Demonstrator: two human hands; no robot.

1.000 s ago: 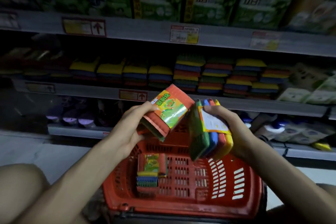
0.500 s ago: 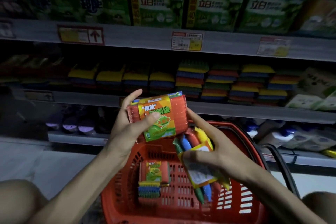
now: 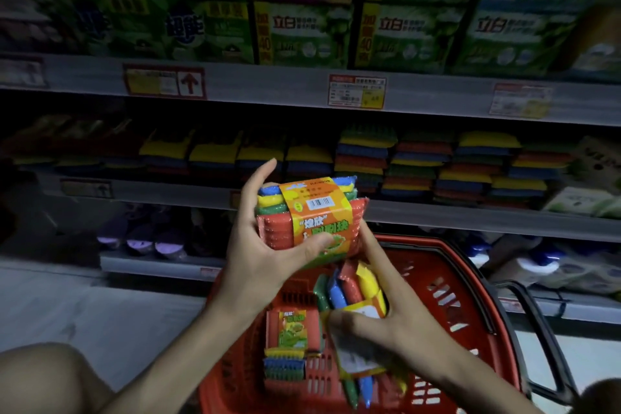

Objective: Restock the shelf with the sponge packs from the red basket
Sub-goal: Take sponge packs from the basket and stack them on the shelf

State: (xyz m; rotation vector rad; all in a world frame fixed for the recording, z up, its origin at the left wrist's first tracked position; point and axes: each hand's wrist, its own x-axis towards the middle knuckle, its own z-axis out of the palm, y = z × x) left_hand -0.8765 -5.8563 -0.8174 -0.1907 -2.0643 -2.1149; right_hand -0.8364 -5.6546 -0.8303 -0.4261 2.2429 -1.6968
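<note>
Red basket (image 3: 465, 282), head view, lower centre, below the shelving.

Left hand (image 3: 265, 255) grips the upper sponge pack (image 3: 312, 212): thumb pressed across the orange-green label on the front, fingers wrapped round the left end, index finger sticking up free. This pack is raised above the basket, level with the front edge of the middle shelf (image 3: 470, 222). Red sponge faces the camera, with green, yellow and blue layers behind it.

Right hand (image 3: 396, 316) grips the lower sponge pack (image 3: 349, 292): thumb clamped over its white label, fingers curled round the far side. This pack is on edge over the basket, just under the upper one.

A third sponge pack (image 3: 289, 339) lies on the basket floor, left of the right hand.

Stacked sponges (image 3: 416, 161) fill the middle shelf. Green boxes (image 3: 302, 33) stand on the level above, with a price tag (image 3: 357, 91) on its edge.
</note>
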